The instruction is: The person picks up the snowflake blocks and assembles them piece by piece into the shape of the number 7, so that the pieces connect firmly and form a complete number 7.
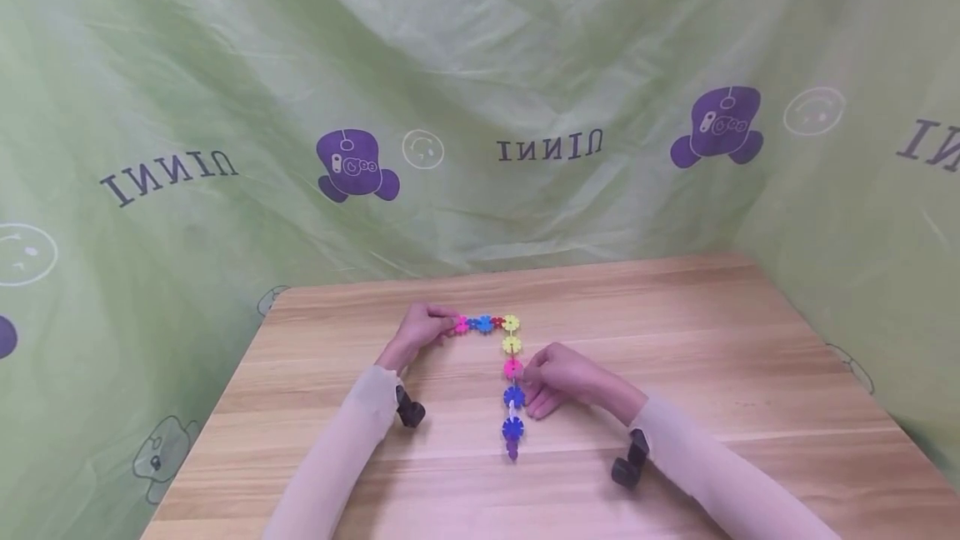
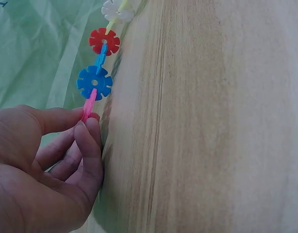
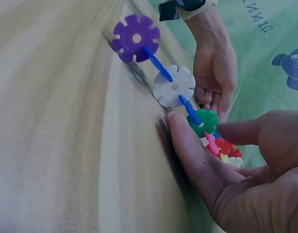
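Note:
A chain of coloured notched flower-shaped discs bends at a yellow disc in the head view. My left hand pinches the pink disc at the chain's far-left end between thumb and fingertips. A blue disc and a red disc follow it. My right hand is at the near arm of the chain, beside a pink disc. In the right wrist view its finger and thumb stand apart around a green disc; firm contact is not visible. A purple disc ends that arm.
The wooden table carries the chain. A green printed curtain hangs behind and at both sides. Dark wrist mounts sit on both sleeves, close above the tabletop.

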Available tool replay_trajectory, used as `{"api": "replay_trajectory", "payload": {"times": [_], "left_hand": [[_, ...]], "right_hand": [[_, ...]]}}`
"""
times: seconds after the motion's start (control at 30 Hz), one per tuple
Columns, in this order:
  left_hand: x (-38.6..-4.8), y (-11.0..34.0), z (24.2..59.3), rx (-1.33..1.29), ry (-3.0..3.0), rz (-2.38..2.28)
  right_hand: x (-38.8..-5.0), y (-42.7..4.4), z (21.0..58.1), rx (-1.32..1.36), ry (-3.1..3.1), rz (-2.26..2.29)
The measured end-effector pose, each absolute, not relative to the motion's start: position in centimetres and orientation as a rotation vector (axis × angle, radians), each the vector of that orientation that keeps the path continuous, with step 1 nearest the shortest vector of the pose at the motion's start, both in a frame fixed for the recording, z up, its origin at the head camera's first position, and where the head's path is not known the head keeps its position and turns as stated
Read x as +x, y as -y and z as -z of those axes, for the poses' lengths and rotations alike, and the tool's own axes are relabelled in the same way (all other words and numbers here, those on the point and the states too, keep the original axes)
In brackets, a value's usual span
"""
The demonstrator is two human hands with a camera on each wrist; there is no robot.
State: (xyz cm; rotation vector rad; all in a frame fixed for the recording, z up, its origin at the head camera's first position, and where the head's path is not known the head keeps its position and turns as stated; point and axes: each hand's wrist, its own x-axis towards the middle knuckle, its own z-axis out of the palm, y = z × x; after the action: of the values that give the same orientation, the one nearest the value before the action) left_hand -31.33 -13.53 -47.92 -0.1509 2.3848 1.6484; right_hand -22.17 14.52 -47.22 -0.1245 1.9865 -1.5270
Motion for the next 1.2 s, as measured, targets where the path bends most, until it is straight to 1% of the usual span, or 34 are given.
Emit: {"api": "replay_trajectory", "payload": {"times": [0.5,1.2], "left_hand": [[-31.0,13.7,48.3,-0.132,-2.401,-1.625],[-31.4,13.7,48.1,-0.125,-2.397,-1.637]], "right_hand": [[-17.9,-15.1,47.7,-0.292,-1.951,1.441],[-18.2,-14.9,47.7,-0.281,-1.957,1.457]]}}
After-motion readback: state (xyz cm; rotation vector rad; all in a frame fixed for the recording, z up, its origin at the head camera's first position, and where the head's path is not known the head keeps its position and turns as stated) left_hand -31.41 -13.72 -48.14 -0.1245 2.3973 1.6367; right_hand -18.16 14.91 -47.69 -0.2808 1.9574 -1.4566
